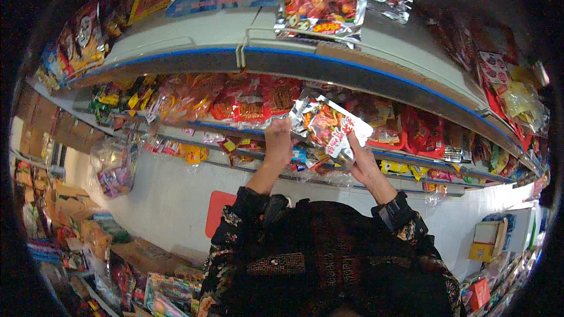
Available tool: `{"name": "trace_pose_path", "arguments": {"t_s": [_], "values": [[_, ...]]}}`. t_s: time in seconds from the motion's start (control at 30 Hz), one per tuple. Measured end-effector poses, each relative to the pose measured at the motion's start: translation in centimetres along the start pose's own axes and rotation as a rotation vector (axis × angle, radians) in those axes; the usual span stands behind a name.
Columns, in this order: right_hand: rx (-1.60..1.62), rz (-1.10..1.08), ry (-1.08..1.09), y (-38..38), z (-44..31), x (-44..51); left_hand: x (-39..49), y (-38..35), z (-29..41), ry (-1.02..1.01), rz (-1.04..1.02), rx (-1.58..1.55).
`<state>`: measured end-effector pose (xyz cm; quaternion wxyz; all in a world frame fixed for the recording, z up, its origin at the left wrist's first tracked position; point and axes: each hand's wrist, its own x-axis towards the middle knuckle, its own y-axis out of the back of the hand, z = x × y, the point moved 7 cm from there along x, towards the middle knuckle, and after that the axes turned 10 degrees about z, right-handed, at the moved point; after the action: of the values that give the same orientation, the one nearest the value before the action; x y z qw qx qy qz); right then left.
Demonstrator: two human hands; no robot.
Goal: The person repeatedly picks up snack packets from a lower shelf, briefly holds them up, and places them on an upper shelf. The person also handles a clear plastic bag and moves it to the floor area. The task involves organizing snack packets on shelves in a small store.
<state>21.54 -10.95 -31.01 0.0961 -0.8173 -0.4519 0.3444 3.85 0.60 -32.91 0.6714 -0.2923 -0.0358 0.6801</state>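
Note:
A silver foil snack pouch with a printed food picture (328,123) is held up in front of the shelves, tilted, its printed side towards me. My right hand (363,160) grips its lower right edge, thumb over the front. At the pouch's left side is my left hand (279,138), fingers curled at the crinkled foil edge. Behind both hands, red-packed snacks (250,108) lie along a shelf. Above, a similar foil pouch (324,0) stands upright behind the wire rail of the upper shelf.
The upper shelf's blue-edged front (282,55) curves across the view above my hands. Lower shelves hold small packets (191,153). A red object (219,213) is on the pale floor. Clear plastic bags (115,169) hang at the left. Boxes (487,242) stand at the right.

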Motion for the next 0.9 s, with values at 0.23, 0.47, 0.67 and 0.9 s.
{"name": "trace_pose_path", "arguments": {"t_s": [0.23, 0.47, 0.67, 0.9], "values": [[-0.123, 0.055, 0.046, -0.9, 0.0, -0.8, -5.9, 2.7, -0.5, 0.186, -0.252, -0.406], [-0.499, 0.046, 0.166, 0.1, 0.1, -1.9, -7.4, 3.7, 3.1, -0.267, -0.015, 0.387], [-0.685, 0.025, 0.437, 0.8, -1.4, -2.7, -8.2, 3.1, 2.6, -0.457, 0.087, 0.355], [-0.635, 0.019, 0.406, 0.9, -5.3, -3.8, -8.4, 2.4, 0.2, -0.384, 0.08, 0.025]]}}
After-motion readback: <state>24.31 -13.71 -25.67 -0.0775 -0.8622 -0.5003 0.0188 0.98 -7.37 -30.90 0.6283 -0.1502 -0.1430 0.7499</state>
